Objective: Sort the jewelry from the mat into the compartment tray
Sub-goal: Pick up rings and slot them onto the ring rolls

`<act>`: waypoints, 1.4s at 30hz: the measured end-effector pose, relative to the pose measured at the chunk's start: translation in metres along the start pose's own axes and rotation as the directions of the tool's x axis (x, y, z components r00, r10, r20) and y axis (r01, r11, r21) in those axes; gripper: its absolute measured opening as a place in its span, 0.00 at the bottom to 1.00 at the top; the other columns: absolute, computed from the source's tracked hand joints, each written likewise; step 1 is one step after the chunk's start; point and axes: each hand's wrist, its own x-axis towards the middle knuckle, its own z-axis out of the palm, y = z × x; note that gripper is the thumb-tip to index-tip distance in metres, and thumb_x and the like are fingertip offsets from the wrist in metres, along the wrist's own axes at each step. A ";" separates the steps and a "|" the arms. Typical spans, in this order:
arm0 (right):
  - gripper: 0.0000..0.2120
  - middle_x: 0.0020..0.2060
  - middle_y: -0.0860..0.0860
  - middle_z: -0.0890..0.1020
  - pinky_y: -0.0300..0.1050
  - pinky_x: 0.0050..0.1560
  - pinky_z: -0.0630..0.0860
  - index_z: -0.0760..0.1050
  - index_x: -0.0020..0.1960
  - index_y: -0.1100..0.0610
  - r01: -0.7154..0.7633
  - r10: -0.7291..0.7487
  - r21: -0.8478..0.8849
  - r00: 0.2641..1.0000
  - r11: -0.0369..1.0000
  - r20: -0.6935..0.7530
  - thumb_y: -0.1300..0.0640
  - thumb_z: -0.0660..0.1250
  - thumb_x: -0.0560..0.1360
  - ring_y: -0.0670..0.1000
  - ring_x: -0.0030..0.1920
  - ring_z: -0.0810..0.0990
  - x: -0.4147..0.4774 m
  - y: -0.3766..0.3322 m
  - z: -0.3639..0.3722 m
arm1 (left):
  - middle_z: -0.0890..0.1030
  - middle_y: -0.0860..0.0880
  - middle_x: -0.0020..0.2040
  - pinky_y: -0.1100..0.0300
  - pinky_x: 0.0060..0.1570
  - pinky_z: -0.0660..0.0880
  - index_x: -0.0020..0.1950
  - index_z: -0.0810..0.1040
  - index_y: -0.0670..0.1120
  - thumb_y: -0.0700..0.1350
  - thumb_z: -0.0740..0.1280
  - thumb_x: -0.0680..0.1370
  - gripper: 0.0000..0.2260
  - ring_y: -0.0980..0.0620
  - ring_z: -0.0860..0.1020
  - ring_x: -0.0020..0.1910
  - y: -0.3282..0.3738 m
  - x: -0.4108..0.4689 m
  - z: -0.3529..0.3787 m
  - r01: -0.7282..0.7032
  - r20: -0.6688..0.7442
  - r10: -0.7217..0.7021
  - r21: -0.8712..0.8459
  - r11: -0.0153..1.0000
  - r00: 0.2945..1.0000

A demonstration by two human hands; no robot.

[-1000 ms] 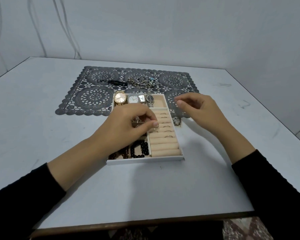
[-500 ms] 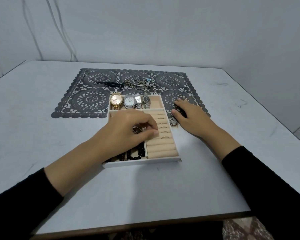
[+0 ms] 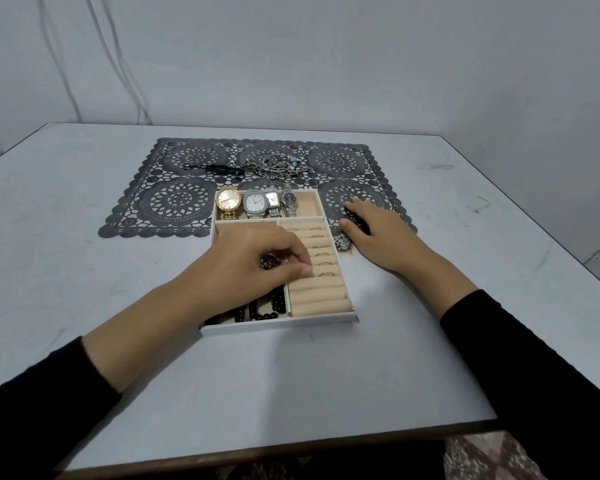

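Observation:
A white compartment tray (image 3: 278,324) sits at the near edge of the dark lace mat (image 3: 177,202). Several watches (image 3: 255,203) fill its back row, rings sit in the beige roll section (image 3: 321,289), and black beads (image 3: 257,311) lie at its front left. My left hand (image 3: 253,265) hovers over the tray's left compartment, fingers pinched around a small dark metal piece (image 3: 269,262). My right hand (image 3: 374,233) lies flat on the mat right of the tray, fingers spread, beside a small sparkly piece (image 3: 343,243).
A tangle of chains (image 3: 278,167) and a black elongated item (image 3: 219,169) lie on the mat's far part. Small loose rings (image 3: 332,161) rest near the mat's back edge. The white table (image 3: 66,271) ends close in front; a wall with cables rises behind.
My right hand dropped from mid-air onto the mat right of the tray and lies flat there. My left hand stays over the tray, still pinching the small piece.

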 end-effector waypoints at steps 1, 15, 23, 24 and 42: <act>0.24 0.75 0.51 0.63 0.46 0.73 0.55 0.62 0.75 0.54 0.000 0.000 -0.001 1.000 1.000 -0.001 0.47 0.56 0.81 0.51 0.76 0.57 0.000 0.000 0.000 | 0.84 0.57 0.43 0.55 0.47 0.78 0.47 0.85 0.49 0.48 0.74 0.73 0.05 0.57 0.81 0.46 0.000 0.000 0.000 -0.005 0.009 0.005 0.011 1.000 1.000; 0.23 0.73 0.51 0.67 0.42 0.69 0.59 0.64 0.74 0.55 -0.004 0.004 -0.004 1.000 1.000 -0.007 0.47 0.57 0.81 0.52 0.73 0.63 -0.002 -0.003 -0.002 | 0.84 0.57 0.45 0.57 0.53 0.77 0.48 0.84 0.54 0.50 0.74 0.73 0.05 0.61 0.80 0.48 0.006 0.008 -0.009 0.202 0.135 -0.192 -0.064 0.977 0.972; 0.23 0.71 0.51 0.69 0.41 0.67 0.59 0.64 0.74 0.56 0.007 -0.007 0.002 1.000 1.000 -0.018 0.48 0.57 0.81 0.51 0.72 0.65 -0.003 -0.006 -0.004 | 0.83 0.53 0.40 0.65 0.48 0.77 0.48 0.84 0.51 0.46 0.74 0.73 0.05 0.58 0.81 0.43 0.008 0.008 -0.011 0.264 0.163 -0.243 -0.120 0.957 0.956; 0.23 0.71 0.51 0.69 0.40 0.66 0.60 0.64 0.73 0.56 0.009 -0.009 0.000 1.000 1.000 -0.021 0.49 0.57 0.81 0.51 0.71 0.65 -0.003 -0.006 -0.004 | 0.83 0.53 0.40 0.65 0.48 0.77 0.48 0.84 0.51 0.46 0.75 0.73 0.05 0.57 0.81 0.42 0.009 0.009 -0.011 0.270 0.156 -0.250 -0.127 0.954 0.956; 0.14 0.55 0.51 0.81 0.40 0.49 0.68 0.76 0.61 0.56 -0.018 0.033 0.101 0.989 0.995 -0.147 0.50 0.60 0.80 0.52 0.56 0.76 0.001 -0.009 -0.007 | 0.83 0.57 0.42 0.65 0.39 0.78 0.50 0.83 0.53 0.49 0.71 0.74 0.05 0.58 0.80 0.41 -0.003 0.012 -0.029 0.263 -0.133 -0.271 -0.074 0.962 0.953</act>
